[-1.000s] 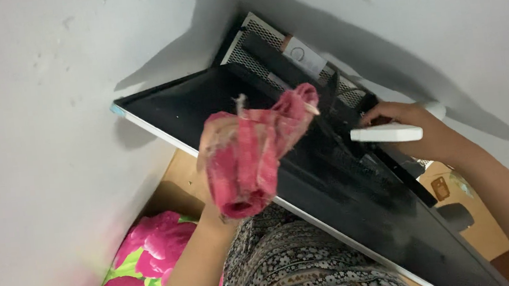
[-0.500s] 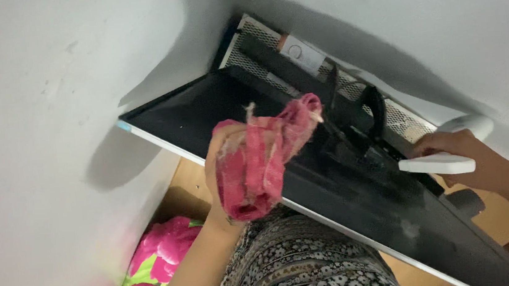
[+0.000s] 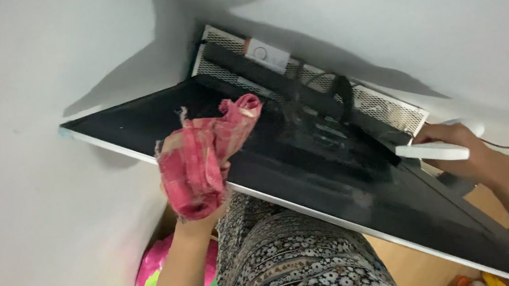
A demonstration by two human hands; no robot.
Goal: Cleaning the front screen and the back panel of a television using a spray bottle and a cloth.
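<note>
A home room: flat television [image 3: 305, 157] by white walls [image 3: 25, 90] (floral bedding [image 3: 155, 277] below).

Count for you, by kind:
- 1 flat black screen [image 3: 159, 118], back side up, spanning 9 to 4 o'clock.
- 1 perforated metal grille [image 3: 381, 104] on it, near 1 o'clock.
- 1 white sticker [image 3: 266, 53] at 12.
- 1 black cable loop [image 3: 343, 90], just right of 12.
- 1 pink rag [image 3: 203, 157], centre-left.
- 1 white spray bottle [image 3: 439, 151] at 3.
- 2 hands of yours: left hand [image 3: 202, 213] wrapped around the rag, right hand [image 3: 463, 151] gripping the bottle.
- 1 pink flowered cloth [image 3: 155, 277] at 7.
- 1 dotted patterned fabric [image 3: 290, 257] at 6.
</note>
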